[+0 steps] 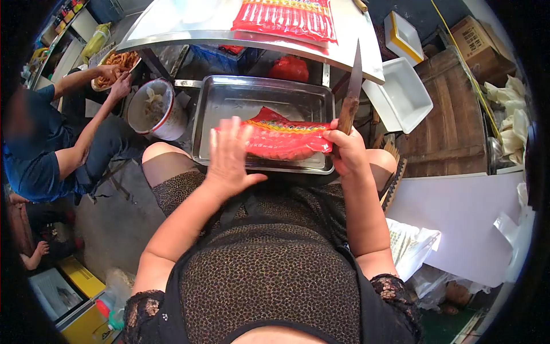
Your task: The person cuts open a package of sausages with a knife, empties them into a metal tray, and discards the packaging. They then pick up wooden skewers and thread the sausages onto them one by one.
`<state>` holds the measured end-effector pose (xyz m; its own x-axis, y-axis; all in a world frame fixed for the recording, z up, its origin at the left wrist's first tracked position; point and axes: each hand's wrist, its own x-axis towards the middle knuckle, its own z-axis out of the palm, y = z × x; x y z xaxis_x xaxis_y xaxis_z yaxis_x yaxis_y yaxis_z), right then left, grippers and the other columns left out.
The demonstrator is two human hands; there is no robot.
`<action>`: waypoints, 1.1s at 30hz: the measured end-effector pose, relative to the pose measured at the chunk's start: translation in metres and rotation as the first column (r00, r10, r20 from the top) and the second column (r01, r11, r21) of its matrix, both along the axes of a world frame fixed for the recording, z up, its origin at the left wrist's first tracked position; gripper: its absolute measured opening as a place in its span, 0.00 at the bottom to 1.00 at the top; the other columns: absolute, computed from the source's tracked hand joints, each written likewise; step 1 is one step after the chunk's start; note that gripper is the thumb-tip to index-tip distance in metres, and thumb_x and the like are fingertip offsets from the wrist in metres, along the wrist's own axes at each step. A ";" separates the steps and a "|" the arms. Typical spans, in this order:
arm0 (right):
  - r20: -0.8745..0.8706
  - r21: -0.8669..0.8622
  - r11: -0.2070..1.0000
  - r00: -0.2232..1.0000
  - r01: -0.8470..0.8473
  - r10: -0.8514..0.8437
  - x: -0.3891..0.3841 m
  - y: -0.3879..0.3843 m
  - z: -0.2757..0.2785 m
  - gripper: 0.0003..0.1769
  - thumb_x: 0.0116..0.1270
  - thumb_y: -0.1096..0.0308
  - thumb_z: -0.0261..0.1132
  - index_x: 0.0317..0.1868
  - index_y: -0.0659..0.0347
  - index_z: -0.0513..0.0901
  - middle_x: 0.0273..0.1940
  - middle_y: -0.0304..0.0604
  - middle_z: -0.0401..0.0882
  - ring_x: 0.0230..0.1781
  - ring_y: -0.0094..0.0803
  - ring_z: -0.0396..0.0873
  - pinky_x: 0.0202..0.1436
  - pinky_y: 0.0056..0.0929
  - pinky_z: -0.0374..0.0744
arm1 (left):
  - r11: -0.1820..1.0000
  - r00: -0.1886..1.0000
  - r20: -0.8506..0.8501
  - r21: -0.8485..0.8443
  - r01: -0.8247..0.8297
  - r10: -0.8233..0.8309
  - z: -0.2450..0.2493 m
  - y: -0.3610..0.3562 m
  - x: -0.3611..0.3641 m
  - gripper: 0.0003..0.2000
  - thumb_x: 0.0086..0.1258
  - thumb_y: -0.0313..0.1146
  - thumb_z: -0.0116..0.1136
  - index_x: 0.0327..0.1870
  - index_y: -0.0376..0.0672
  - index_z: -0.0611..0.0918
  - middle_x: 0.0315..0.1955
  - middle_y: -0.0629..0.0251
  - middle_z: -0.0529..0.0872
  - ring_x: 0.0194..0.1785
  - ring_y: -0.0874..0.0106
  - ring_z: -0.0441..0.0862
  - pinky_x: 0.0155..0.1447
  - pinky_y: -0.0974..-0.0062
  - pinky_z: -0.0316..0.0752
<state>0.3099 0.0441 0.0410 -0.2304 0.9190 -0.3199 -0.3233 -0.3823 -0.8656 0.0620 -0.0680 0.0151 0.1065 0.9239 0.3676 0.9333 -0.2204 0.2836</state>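
Packet [286, 140] lies twelve o'clock from you, over the tray [226, 103]. Left to right: a bucket [150, 114] at eleven; your left hand [228, 163], fingers spread, by the packet's left end, contact unclear; your right hand [348, 150], closed on its right end and the knife [351, 92], blade towards twelve; a tub [401, 94] at one.

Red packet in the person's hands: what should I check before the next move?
1. Knife gripped in the right hand: ok.
2. Blade clear of the left hand: ok, it points up, away from it.
3. Red packet above the metal tray: ok.
4. Left hand steadying the packet: cannot tell; it is open, blurred, at the packet's left end.
5. Packet still sealed: cannot tell.
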 end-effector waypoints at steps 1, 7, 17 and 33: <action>0.003 0.000 1.000 1.000 -0.001 0.001 -0.005 -0.002 0.004 0.12 0.53 0.80 0.64 0.38 0.62 0.74 0.30 0.40 0.77 0.25 0.27 0.76 0.31 0.25 0.76 | 1.000 1.000 0.003 0.000 -0.001 0.001 0.000 0.006 0.009 0.45 0.49 0.49 0.72 0.66 0.38 0.62 0.68 0.43 0.58 0.71 0.46 0.56 0.73 0.56 0.51; 0.116 0.171 0.979 0.989 -0.108 0.089 -0.032 -0.003 0.013 0.08 0.52 0.79 0.63 0.34 0.61 0.75 0.27 0.36 0.75 0.23 0.23 0.71 0.26 0.22 0.69 | 0.965 0.932 0.267 -0.030 0.261 -0.244 -0.036 0.042 0.025 0.24 0.55 0.34 0.65 0.57 0.45 0.77 0.50 0.58 0.83 0.52 0.62 0.82 0.54 0.67 0.78; 0.336 0.278 0.907 0.917 -0.316 0.216 -0.066 0.066 0.095 0.08 0.57 0.71 0.69 0.35 0.59 0.77 0.27 0.33 0.74 0.25 0.19 0.71 0.30 0.18 0.68 | 0.971 0.621 0.775 -0.037 0.237 -0.122 0.010 0.087 0.023 0.22 0.55 0.27 0.66 0.54 0.44 0.79 0.46 0.64 0.85 0.48 0.69 0.83 0.53 0.73 0.77; 0.539 0.084 0.946 0.812 -0.313 0.221 0.025 -0.039 -0.048 0.18 0.60 0.62 0.70 0.44 0.62 0.77 0.31 0.33 0.75 0.28 0.17 0.70 0.32 0.19 0.70 | 0.952 -0.406 0.879 -0.300 -0.058 0.252 -0.133 0.087 -0.043 0.17 0.58 0.17 0.59 0.50 0.36 0.78 0.42 0.57 0.84 0.44 0.64 0.84 0.49 0.66 0.81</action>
<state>0.3349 0.0055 -0.0074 -0.3180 0.8941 -0.3153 0.2828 -0.2279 -0.9317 0.0193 0.0188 -0.1178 -0.4324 0.8429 -0.3203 -0.6244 -0.0236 0.7807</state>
